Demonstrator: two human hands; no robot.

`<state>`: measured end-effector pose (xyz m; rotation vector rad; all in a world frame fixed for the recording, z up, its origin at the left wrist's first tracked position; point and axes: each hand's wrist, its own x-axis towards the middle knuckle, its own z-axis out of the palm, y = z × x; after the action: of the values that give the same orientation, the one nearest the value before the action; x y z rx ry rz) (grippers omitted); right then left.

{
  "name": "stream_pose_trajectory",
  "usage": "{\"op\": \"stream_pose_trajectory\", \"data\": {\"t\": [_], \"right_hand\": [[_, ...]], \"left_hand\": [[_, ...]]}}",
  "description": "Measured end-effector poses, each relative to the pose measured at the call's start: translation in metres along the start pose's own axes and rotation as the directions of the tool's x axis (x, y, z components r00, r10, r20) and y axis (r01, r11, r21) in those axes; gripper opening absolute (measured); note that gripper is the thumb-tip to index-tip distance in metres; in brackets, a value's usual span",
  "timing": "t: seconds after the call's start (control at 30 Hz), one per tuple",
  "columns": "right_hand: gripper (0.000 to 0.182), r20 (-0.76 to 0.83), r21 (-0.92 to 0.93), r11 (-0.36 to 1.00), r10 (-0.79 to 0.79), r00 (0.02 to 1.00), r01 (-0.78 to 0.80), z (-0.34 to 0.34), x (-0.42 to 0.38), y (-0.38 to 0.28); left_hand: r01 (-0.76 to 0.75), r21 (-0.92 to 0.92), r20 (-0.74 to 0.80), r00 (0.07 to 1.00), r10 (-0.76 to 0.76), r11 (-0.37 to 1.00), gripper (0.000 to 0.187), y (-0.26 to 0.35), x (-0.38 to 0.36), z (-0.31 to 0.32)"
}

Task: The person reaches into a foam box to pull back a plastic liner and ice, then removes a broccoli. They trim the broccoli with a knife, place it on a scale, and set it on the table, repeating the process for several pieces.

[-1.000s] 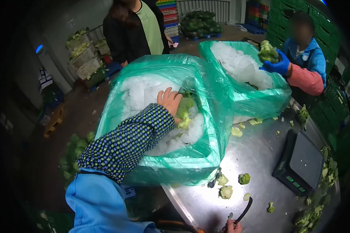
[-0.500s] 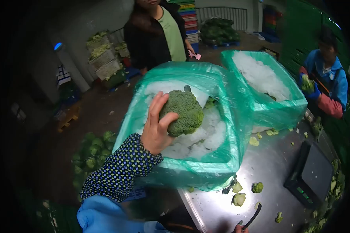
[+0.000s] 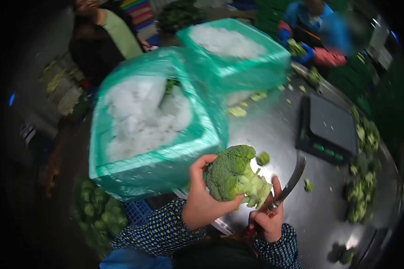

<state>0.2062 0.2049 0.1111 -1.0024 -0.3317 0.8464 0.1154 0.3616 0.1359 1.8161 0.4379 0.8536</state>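
Near the close edge of the tabletop [image 3: 278,130], a head of broccoli [image 3: 231,172] is held up in the air, its pale stem pointing to 4 o'clock. The left hand [image 3: 204,199], at 7 o'clock from it, has its fingers and thumb wrapped around the broccoli. The right hand [image 3: 267,222], at 5 o'clock, grips the handle of a curved knife [image 3: 292,181], and the blade bends up at 3 o'clock, beside the stem. One right finger sticks up close to the stem, but I cannot tell if it touches. At 10 o'clock sits a box [image 3: 155,172] in green plastic, with ice [image 3: 141,116] inside. A second box [image 3: 244,71] is at 12 o'clock, a black scale [image 3: 332,125] at 2 o'clock, and a pile of green scraps [image 3: 361,193] at 3 o'clock. Both hands are bare, so I think a slip of the blade could cut the left thumb, which lies right under the stem. Wet skin could cause that, or looking away. If the left hand squeezes too hard, little green tops could snap off. If it holds too loosely, the round head could roll out and drop.
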Motion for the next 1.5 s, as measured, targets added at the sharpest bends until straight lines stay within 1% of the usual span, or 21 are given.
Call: {"op": "stream_pose_trajectory", "data": {"t": [0.03,0.1,0.17,0.23,0.3,0.37,0.43,0.53,0.57,0.63,0.67,0.8,0.9,1.1,1.17,1.23,1.3,1.33,1.4,1.47,1.5], "right_hand": [[0.082,-0.040,-0.046,0.996,0.073,0.997,-0.074,-0.006,-0.007,-0.007],[0.077,-0.126,0.018,0.997,0.071,0.990,-0.070,-0.020,-0.023,-0.009],[0.072,-0.193,0.092,0.994,0.076,0.978,-0.059,-0.029,-0.033,-0.012],[0.062,-0.236,-0.080,0.993,0.068,0.969,-0.090,-0.029,-0.037,-0.021],[0.054,-0.222,-0.139,0.985,0.071,0.973,-0.104,-0.033,-0.041,-0.027],[0.047,-0.099,-0.249,0.947,0.182,0.978,-0.202,-0.039,-0.046,-0.035],[0.041,-0.066,-0.224,0.948,0.217,0.974,-0.227,-0.043,-0.049,-0.042],[0.040,0.038,-0.557,0.821,-0.129,0.991,0.128,-0.070,-0.055,-0.041],[0.040,0.038,-0.552,0.824,-0.126,0.991,0.126,-0.074,-0.055,-0.043],[0.050,0.358,-0.873,0.269,-0.212,0.909,0.407,-0.076,-0.050,-0.049],[0.061,0.388,-0.880,0.196,-0.231,0.892,0.433,-0.067,-0.048,-0.048],[0.060,0.406,-0.890,0.137,-0.196,0.893,0.435,-0.055,-0.039,-0.045],[0.063,0.408,-0.902,0.073,-0.186,0.894,0.426,-0.051,-0.036,-0.046],[0.057,0.383,-0.914,0.052,-0.218,0.898,0.402,-0.051,-0.026,-0.047],[0.056,0.395,-0.914,-0.019,-0.280,0.875,0.406,-0.063,-0.019,-0.045],[0.043,0.380,-0.911,0.041,-0.297,0.876,0.410,-0.101,-0.010,-0.029],[0.026,-0.094,-0.983,0.158,-0.024,0.995,-0.089,-0.150,-0.001,-0.019],[0.019,-0.089,-0.934,0.348,-0.020,0.996,-0.077,-0.128,0.002,-0.030],[0.014,-0.115,-0.758,0.643,0.036,0.993,-0.111,-0.074,-0.016,-0.034],[0.020,-0.115,-0.539,0.836,0.053,0.992,-0.107,-0.050,-0.015,-0.031],[0.026,-0.101,-0.396,0.909,0.100,0.990,-0.132,-0.044,-0.019,-0.028]], "left_hand": [[0.172,-0.140,0.048,0.985,-0.167,0.975,0.090,-0.002,-0.008,0.013],[0.213,-0.207,0.127,0.974,-0.189,0.955,0.094,0.009,-0.016,0.023],[0.262,0.058,0.383,0.885,-0.264,0.963,0.097,0.014,-0.022,0.015],[0.127,0.214,0.439,0.873,-0.212,0.968,0.097,0.003,-0.035,0.024],[0.401,-0.230,0.353,0.884,-0.308,0.887,0.093,-0.005,-0.048,0.039],[0.509,-0.303,0.349,0.846,-0.404,0.805,0.080,-0.006,-0.057,0.046],[0.748,-0.628,0.473,0.585,-0.659,0.214,0.068,0.003,-0.061,0.047],[0.762,-0.639,0.506,0.518,-0.690,0.103,0.060,0.013,-0.060,0.047],[0.769,-0.637,0.501,0.471,-0.726,0.059,0.058,0.020,-0.058,0.046],[0.761,-0.642,0.471,0.486,-0.736,0.092,0.057,0.026,-0.060,0.044],[0.752,-0.636,0.403,0.517,-0.755,0.175,0.059,0.028,-0.062,0.044],[0.656,-0.612,0.218,0.677,-0.703,0.442,0.066,0.029,-0.067,0.052],[0.580,-0.650,0.174,0.743,-0.647,0.491,0.071,0.034,-0.066,0.050],[0.568,-0.534,0.129,0.787,-0.604,0.626,0.077,0.034,-0.067,0.051],[0.638,-0.550,0.210,0.731,-0.649,0.540,0.076,0.033,-0.066,0.044],[0.695,-0.562,0.282,0.671,-0.685,0.449,0.075,0.035,-0.066,0.028],[0.761,-0.537,0.500,0.635,-0.589,0.364,0.073,0.038,-0.058,0.010],[0.774,-0.505,0.479,0.619,-0.622,0.381,0.070,0.038,-0.056,0.010],[0.793,-0.585,0.439,0.487,-0.755,0.171,0.067,0.026,-0.055,0.018],[0.768,-0.621,0.440,0.507,-0.741,0.156,0.067,0.016,-0.048,0.028],[0.742,-0.614,0.332,0.553,-0.764,0.270,0.068,0.018,-0.052,0.032]]}}
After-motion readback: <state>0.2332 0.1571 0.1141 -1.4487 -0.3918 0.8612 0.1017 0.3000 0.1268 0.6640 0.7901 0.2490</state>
